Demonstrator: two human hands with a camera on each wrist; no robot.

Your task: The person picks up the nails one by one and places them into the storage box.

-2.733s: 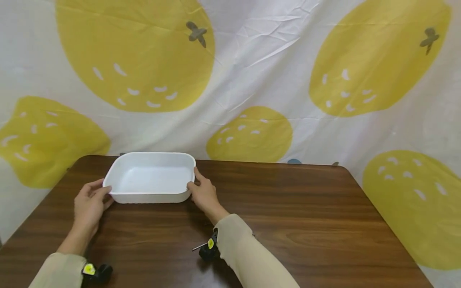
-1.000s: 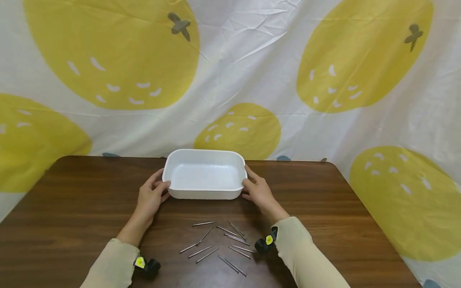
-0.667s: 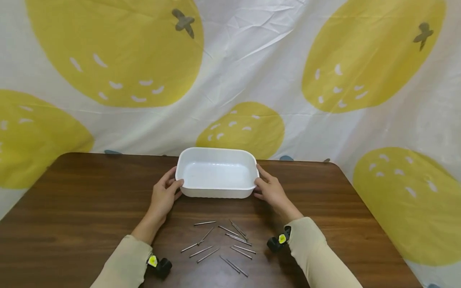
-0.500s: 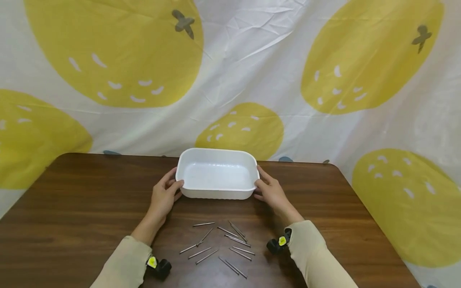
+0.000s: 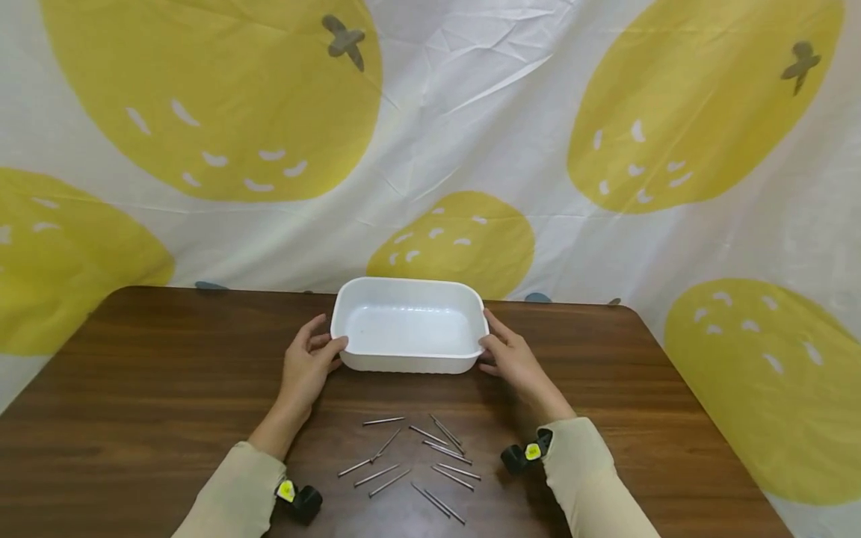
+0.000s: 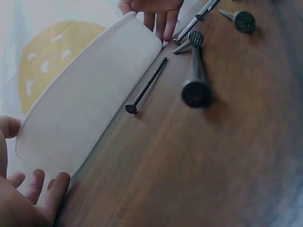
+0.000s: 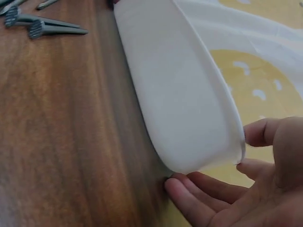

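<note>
Grips the white dish (image 5: 406,364) with left hand (image 5: 306,368) at one end and right hand (image 5: 519,364) at the other, just beyond loose nails (image 6: 197,94) scattered on the brown bench (image 5: 168,388); hard to tell whether lifted slightly or resting flat.

Dark wooden table (image 5: 168,388), rounded far corners (image 5: 624,314), white cloth (image 5: 471,112) hanging behind, creased at upper centre, printed with yellow fruits (image 5: 222,90), short white strokes (image 5: 214,159), grey stems (image 5: 344,42).
</note>
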